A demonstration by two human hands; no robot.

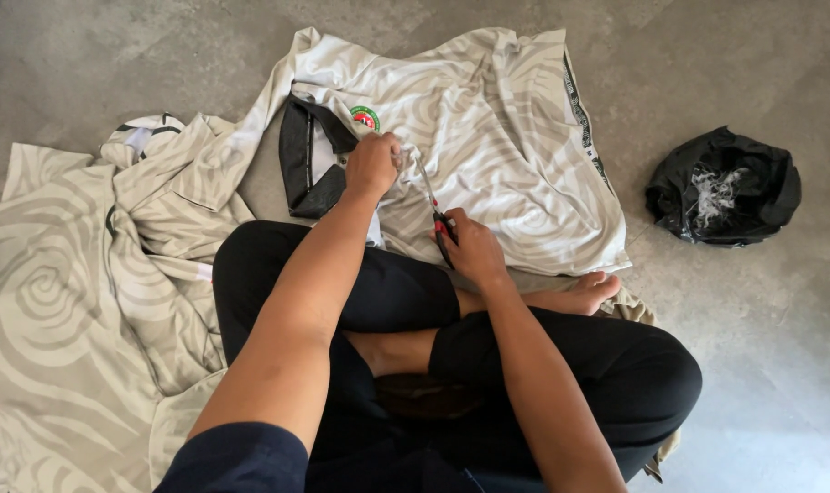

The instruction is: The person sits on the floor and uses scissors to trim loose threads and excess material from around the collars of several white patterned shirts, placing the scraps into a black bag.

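1. Far left of the shirt (pixel 488 128), a pile of the same cream, swirl-patterned fabric (pixel 59 301) lies spread over the grey floor (pixel 86 64).
2. The shirt, cream with pale swirls, a black collar (pixel 303 160) and a round green-and-red badge (pixel 365 118), lies on the floor in front of the person's crossed legs (pixel 387 301), which are in black trousers.
3. The left hand (pixel 372 166) rests on the shirt just below the badge, its fingers closed on a pinch of the cloth.
4. The right hand (pixel 469 246) sits at the shirt's near edge, its fingers wrapped around the red-and-black handles of the scissors (pixel 433 205), whose blades point up towards the left hand.
5. A bare foot (pixel 588 292) lies against the shirt's lower right corner.
6. Well to the right of the shirt, a black plastic bag (pixel 725 187) sits open on the floor with pale thread scraps inside.
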